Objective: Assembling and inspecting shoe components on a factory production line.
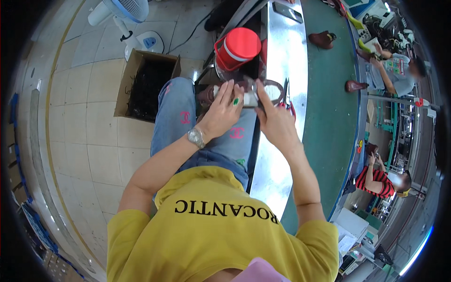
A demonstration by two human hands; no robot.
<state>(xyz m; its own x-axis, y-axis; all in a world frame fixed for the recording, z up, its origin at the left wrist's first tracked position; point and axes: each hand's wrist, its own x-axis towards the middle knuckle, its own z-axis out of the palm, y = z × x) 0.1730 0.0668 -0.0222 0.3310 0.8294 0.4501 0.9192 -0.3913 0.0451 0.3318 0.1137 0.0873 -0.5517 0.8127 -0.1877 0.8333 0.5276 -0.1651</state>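
Observation:
A dark brown shoe [206, 96] lies sideways over my lap and the near edge of the metal bench, its opening toward the right with a pale lining showing. My left hand [224, 110] rests over its middle with the fingers closed on it, next to a whitish patch. At the opening end, my right hand [278, 126] grips the shoe, thumb and forefinger on its upper. Any small thing under the fingers is hidden. Beside my right hand lie scissors [287, 89] with dark blades and red handles, partly covered by that hand.
A red lidded bucket [240, 46] stands beyond my knees. An open cardboard box [123, 89] with dark scraps and a fan [149, 43] are at left. Brown shoes [322, 40] sit on the green conveyor belt [329, 122]; a phone [287, 12] lies on the bench [284, 51]. Co-workers sit across.

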